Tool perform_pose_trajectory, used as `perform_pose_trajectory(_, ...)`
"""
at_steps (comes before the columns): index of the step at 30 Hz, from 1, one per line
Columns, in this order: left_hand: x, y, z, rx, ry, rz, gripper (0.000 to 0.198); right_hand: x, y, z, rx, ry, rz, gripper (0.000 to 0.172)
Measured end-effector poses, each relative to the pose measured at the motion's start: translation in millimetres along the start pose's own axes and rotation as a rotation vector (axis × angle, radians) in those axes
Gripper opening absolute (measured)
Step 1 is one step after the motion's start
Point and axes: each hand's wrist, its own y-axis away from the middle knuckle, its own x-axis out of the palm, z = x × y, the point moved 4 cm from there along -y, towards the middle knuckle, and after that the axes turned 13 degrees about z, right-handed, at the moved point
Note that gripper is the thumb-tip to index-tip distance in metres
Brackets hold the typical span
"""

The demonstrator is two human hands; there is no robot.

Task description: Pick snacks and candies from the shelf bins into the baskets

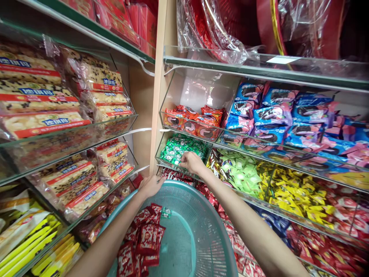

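My left hand (151, 186) is closed on the far rim of a round teal plastic basket (211, 215), its fingertips partly hidden. Inside the basket, red-and-white candy packets (144, 234) lie in a pile at the left, with one small green wrapped candy (166, 212) beside them. Beyond the rim, my right hand (192, 162) is at the front edge of a clear shelf bin full of green wrapped candies (184, 148). Its fingers are curled together; whatever they hold, if anything, I cannot make out.
Packaged puffed-rice bars (46, 92) fill the glass shelves at left. To the right are blue-and-pink snack packs (272, 115), light-green candies (242, 173) and yellow candies (302, 196). Red packs (198, 119) sit above the green candies. A glass shelf edge (259, 69) juts out overhead.
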Motion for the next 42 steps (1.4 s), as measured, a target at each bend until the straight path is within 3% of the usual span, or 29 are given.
perform_pose_trajectory(7,-3.2,2.5,0.9,-0.009,-0.015,-0.001,0.064,-4.5,5.8,5.9,-0.073,-0.120,-0.033,0.007)
perform_pose_trajectory(11,-3.2,2.5,2.4,-0.011,-0.023,0.003,0.064,-16.5,38.2,20.3,-0.184,-0.085,-0.200,0.009)
perform_pose_trajectory(13,-2.8,2.6,3.9,-0.016,-0.021,0.001,0.064,-9.5,61.2,28.7,-0.245,-0.073,-0.245,0.011)
perform_pose_trajectory(15,-2.4,2.8,4.6,-0.018,-0.015,0.000,0.063,15.6,80.6,35.8,-0.312,-0.052,-0.164,0.013)
perform_pose_trajectory(18,-1.8,2.8,2.3,-0.005,-0.016,0.005,0.062,78.6,96.2,39.1,-0.383,0.079,0.099,0.016)
perform_pose_trajectory(20,-1.4,2.6,-0.4,-0.004,-0.025,0.006,0.062,119.2,97.7,34.6,-0.375,0.204,0.199,0.016)
perform_pose_trajectory(22,-0.6,2.1,-2.7,-0.007,-0.038,0.002,0.064,147.8,94.4,28.5,-0.365,0.293,0.231,0.017)
perform_pose_trajectory(25,1.6,1.2,-3.3,-0.013,-0.047,-0.006,0.066,165.9,87.9,22.3,-0.369,0.362,0.222,0.018)
perform_pose_trajectory(31,3.8,2.0,0.2,-0.012,-0.034,-0.021,0.066,169.8,82.7,22.6,-0.355,0.449,0.149,0.016)
perform_pose_trajectory(37,4.1,2.9,0.8,-0.008,-0.039,-0.030,0.066,190.1,83.4,23.5,-0.305,0.468,0.221,0.017)
perform_pose_trajectory(39,5.4,1.6,2.1,-0.007,-0.028,-0.035,0.065,178.6,84.7,27.2,-0.293,0.472,0.214,0.019)
perform_pose_trajectory(42,7.9,-1.4,4.4,-0.011,-0.013,-0.041,0.064,133.0,84.3,37.0,-0.298,0.444,0.153,0.019)
